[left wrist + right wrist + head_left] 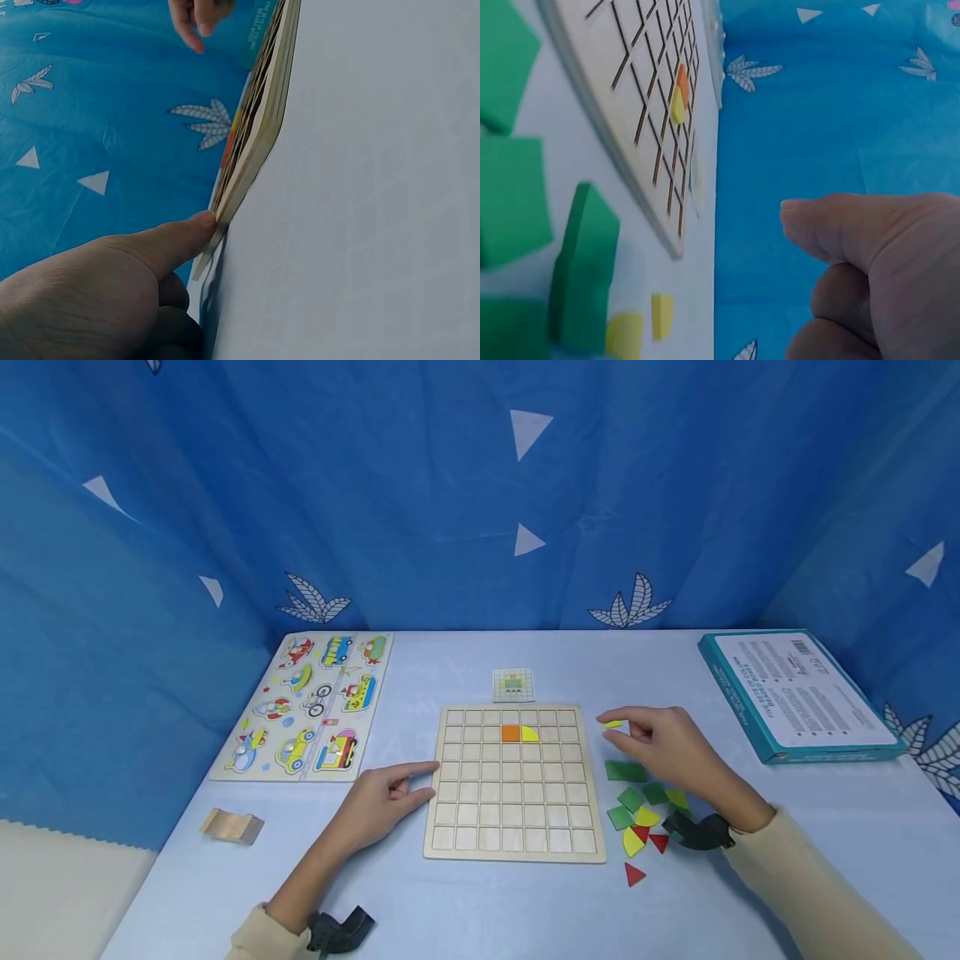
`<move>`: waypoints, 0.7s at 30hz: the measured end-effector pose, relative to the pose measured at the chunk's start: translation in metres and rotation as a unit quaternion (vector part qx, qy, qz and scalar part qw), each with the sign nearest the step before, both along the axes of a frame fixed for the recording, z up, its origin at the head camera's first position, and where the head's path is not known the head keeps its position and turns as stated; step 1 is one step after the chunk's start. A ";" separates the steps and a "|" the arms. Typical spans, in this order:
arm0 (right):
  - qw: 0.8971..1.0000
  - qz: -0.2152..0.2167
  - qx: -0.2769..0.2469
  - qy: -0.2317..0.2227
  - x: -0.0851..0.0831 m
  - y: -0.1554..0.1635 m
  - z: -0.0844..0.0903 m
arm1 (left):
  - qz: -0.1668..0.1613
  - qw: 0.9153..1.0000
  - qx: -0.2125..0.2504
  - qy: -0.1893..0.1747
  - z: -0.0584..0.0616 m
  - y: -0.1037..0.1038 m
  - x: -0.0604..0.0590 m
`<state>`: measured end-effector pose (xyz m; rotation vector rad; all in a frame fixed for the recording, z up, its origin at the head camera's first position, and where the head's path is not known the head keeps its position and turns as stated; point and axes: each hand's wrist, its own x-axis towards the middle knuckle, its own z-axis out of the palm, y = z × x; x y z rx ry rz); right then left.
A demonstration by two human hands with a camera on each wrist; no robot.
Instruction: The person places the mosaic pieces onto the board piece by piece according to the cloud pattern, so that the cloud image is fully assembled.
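A light wooden grid board (pixel 488 792) lies flat on the table, with an orange square (pixel 511 733) and a yellow quarter-round piece (pixel 529 733) side by side in its upper rows. My left hand (pixel 384 802) is at the board's left edge; its extended index finger and thumb touch the rim, as the left wrist view also shows. Over the table to the right of the board, my right hand (pixel 663 743) has index finger and thumb held apart. Below and between them a yellow piece (pixel 612 724) shows; in the right wrist view the hand is clear of the yellow pieces (pixel 662 316).
Loose green (pixel 626 771), yellow and red pieces (pixel 634 874) lie right of the board. Behind it is a small pattern card (pixel 513 685). A vehicle puzzle (pixel 307 706) and a wooden block (pixel 232 827) are at left, a teal box (pixel 802 693) at back right.
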<state>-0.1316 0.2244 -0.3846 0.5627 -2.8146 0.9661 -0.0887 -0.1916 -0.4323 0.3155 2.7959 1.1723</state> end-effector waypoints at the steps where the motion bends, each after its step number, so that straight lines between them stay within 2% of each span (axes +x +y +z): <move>1: 1.000 -0.007 0.000 0.000 0.002 0.005 -0.001 | 0.000 1.000 0.001 -0.001 0.000 0.000 0.000; 5: 1.000 -0.028 0.001 -0.005 0.008 0.022 -0.006 | 0.000 1.000 0.001 0.000 -0.001 0.000 0.000; 10: 0.999 -0.045 -0.004 -0.013 0.005 0.039 -0.012 | 0.001 1.000 -0.004 0.003 -0.002 -0.001 -0.001; 15: 0.998 -0.051 -0.010 -0.030 0.000 0.052 -0.017 | 0.002 1.000 -0.008 -0.004 -0.003 -0.002 0.000; 21: 0.996 -0.037 -0.016 -0.075 -0.001 0.061 -0.030 | -0.002 1.000 -0.004 0.001 -0.003 -0.001 0.000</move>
